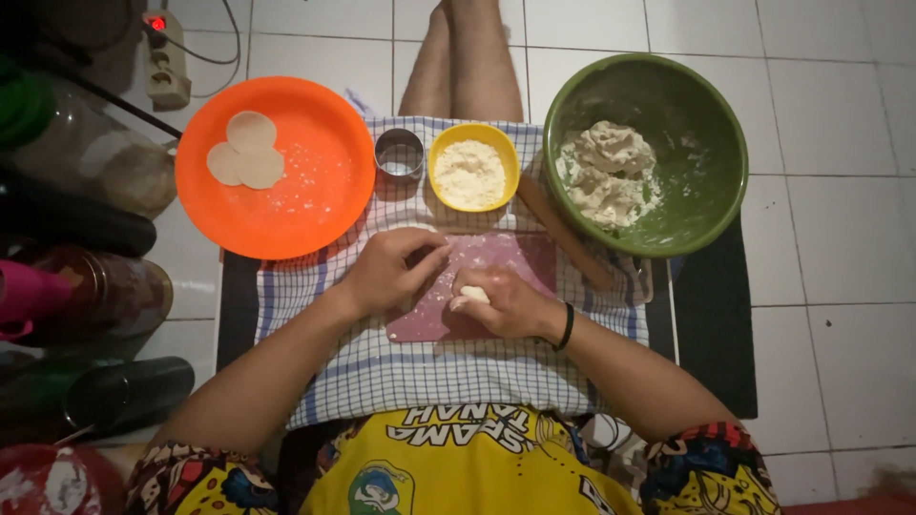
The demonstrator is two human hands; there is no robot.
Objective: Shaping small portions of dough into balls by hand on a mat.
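A small lump of dough (474, 294) is gripped in the curled fingers of the right hand (506, 303), over the pink board (515, 256) at centre. The left hand (386, 270) is laid loosely curled on the board's left edge, nothing held. The board is set on a checked cloth (429, 367). At 10 o'clock an orange plate (305, 191) carrying three dough discs (246, 151) is seen. At 12 o'clock a metal ring (399, 154) and yellow flour bowl (474, 172) stand. At 2 o'clock a green bowl (706, 153) of dough is noted, a rolling pin (565, 234) beside it.
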